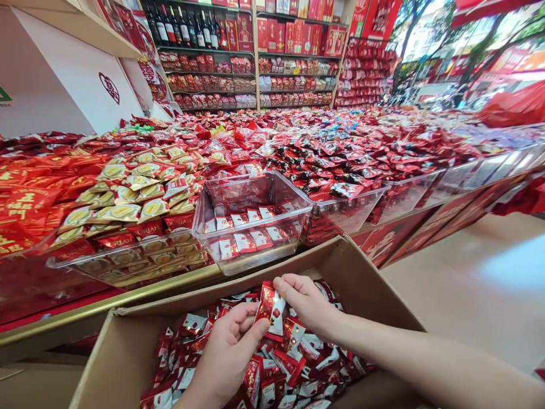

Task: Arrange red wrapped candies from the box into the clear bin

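Note:
Between my two hands is a small red-and-white candy packet (272,309), held upright over an open cardboard box (366,278). My left hand (227,349) pinches the packet's lower left side between thumb and fingers. At its upper right corner, the thumb and fingers of my right hand (309,304) close on the edge. Many loose packets (293,363) of the same look fill the box below. Just beyond the box, a clear plastic bin (251,264) holds similar packets laid in neat rows along its bottom.
Durian-print packets (145,210) are heaped left of the bin, with red bags (25,210) farther left. Dark red packets (340,165) pile up on the right in clear trays (349,213). Shelves of bottles (183,28) and boxes stand behind. Pale floor (477,272) lies at right.

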`<action>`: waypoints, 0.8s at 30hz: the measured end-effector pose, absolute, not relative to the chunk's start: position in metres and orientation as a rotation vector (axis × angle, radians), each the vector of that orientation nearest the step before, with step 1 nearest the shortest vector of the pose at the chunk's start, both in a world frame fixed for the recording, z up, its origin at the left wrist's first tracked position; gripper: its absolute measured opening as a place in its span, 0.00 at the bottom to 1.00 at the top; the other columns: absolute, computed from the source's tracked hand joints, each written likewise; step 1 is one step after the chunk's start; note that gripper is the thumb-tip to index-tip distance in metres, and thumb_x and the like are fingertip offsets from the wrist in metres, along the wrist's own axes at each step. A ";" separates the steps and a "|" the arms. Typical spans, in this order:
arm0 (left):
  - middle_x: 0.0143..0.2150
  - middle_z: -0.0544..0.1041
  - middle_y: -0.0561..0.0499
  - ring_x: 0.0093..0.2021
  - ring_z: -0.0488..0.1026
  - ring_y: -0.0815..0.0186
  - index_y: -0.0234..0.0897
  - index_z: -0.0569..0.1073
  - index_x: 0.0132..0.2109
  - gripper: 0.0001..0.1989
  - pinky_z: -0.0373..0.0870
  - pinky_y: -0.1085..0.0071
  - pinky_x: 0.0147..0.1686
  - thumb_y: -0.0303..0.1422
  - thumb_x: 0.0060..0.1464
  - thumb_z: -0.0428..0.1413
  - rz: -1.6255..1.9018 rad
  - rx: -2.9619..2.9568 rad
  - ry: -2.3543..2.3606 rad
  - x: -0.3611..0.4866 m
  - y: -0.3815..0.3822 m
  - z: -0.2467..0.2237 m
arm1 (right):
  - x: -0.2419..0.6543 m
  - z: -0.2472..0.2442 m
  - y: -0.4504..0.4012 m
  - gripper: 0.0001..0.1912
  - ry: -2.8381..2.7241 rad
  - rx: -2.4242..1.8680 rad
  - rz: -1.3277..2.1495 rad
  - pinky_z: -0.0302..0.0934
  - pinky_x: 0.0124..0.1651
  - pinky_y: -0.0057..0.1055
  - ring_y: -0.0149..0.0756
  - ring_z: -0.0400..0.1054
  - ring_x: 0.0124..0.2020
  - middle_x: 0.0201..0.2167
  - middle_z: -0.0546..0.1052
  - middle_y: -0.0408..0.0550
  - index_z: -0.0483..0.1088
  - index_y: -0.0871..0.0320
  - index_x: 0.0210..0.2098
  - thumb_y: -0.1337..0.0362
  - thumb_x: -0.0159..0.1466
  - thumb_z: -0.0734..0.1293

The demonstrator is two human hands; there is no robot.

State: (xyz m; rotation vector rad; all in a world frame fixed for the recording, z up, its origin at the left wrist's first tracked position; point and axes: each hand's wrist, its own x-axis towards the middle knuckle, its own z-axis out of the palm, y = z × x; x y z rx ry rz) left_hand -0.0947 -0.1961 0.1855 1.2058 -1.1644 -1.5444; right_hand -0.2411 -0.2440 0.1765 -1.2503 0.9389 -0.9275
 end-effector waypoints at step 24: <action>0.34 0.77 0.49 0.37 0.72 0.62 0.38 0.72 0.34 0.12 0.65 0.68 0.40 0.38 0.51 0.48 -1.009 1.793 -2.008 -0.045 -0.225 0.157 | -0.271 0.160 -0.261 0.07 1.079 -1.686 -0.309 0.49 0.22 0.22 0.23 0.55 0.19 0.19 0.65 0.38 0.65 0.60 0.33 0.63 0.56 0.62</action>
